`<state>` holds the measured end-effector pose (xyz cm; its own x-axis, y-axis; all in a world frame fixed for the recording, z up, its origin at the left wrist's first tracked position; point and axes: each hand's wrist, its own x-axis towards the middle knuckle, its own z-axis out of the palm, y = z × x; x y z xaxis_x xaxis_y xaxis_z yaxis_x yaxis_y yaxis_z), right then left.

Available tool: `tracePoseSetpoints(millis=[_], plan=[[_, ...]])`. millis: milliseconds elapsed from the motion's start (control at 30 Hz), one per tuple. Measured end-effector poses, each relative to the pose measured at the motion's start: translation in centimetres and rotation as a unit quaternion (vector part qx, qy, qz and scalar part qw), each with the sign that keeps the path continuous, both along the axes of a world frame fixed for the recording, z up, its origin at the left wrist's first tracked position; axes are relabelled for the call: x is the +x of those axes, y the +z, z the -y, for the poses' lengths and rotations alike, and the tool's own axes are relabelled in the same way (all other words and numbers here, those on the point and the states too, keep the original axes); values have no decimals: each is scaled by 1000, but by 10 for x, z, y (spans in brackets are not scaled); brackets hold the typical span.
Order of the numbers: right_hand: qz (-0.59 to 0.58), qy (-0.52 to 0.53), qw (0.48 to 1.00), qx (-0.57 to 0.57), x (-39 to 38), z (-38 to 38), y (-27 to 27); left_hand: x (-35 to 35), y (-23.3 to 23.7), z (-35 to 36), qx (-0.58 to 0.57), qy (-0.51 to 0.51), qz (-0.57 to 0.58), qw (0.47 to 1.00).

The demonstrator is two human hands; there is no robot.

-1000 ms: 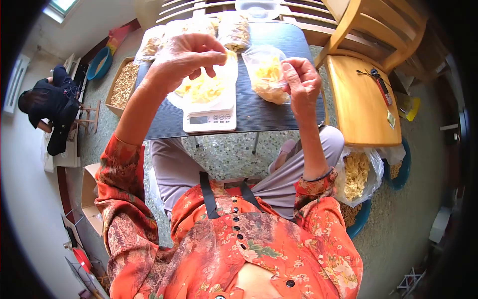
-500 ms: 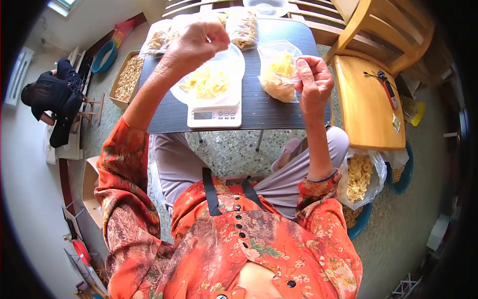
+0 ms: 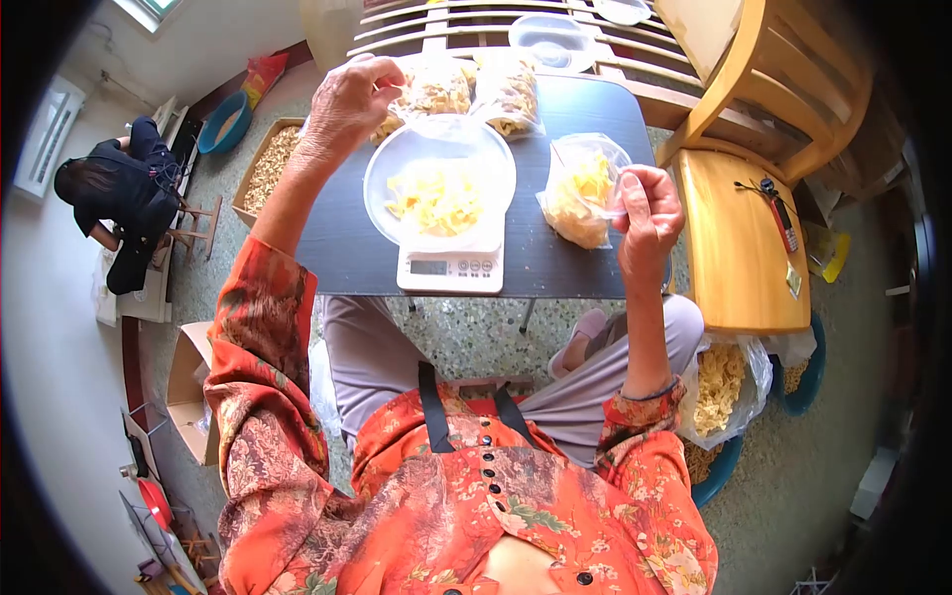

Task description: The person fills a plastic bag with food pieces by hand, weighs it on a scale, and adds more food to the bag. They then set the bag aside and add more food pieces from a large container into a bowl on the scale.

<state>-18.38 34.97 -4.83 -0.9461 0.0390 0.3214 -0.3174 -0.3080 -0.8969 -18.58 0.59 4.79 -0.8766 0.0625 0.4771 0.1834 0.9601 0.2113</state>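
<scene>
My right hand (image 3: 650, 203) pinches the rim of a clear plastic bag (image 3: 580, 206) that is partly filled with yellow pieces and rests on the dark table. Raised at the table's left side, my left hand (image 3: 352, 97) has its fingers curled together near the filled bags; whether anything is between them is too small to tell. A clear round bowl (image 3: 436, 169) with yellow strips stands on a white scale (image 3: 451, 270) between my hands. Filled clear bags (image 3: 506, 94) lie along the table's far edge.
A wooden chair (image 3: 744, 248) with tools stands at the right, beside a bag of yellow pieces (image 3: 719, 387) on the floor. At the left are a cardboard box of pieces (image 3: 268, 169), a blue basin (image 3: 226, 123) and a seated person (image 3: 129, 198). A slatted bench lies beyond the table.
The view has shifted, so the table appears lower and farther right. My left hand has moved left, away from above the bowl. My right hand still holds the bag's rim.
</scene>
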Motion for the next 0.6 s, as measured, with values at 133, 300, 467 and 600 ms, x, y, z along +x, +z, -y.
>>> tracePoseSetpoints(millis=[133,300,467,600], plan=[[20,-12,1000,4,2,3,4,-16,-35,54,-152,-26,-64,986],[25,-14,999,15,0,5,1,-9,-96,76,-216,36,21,975],[42,-10,999,6,6,12,1,-12,-118,74,-225,16,12,974],[25,8,999,18,6,7,-4,-24,-124,73,-200,-14,0,980]])
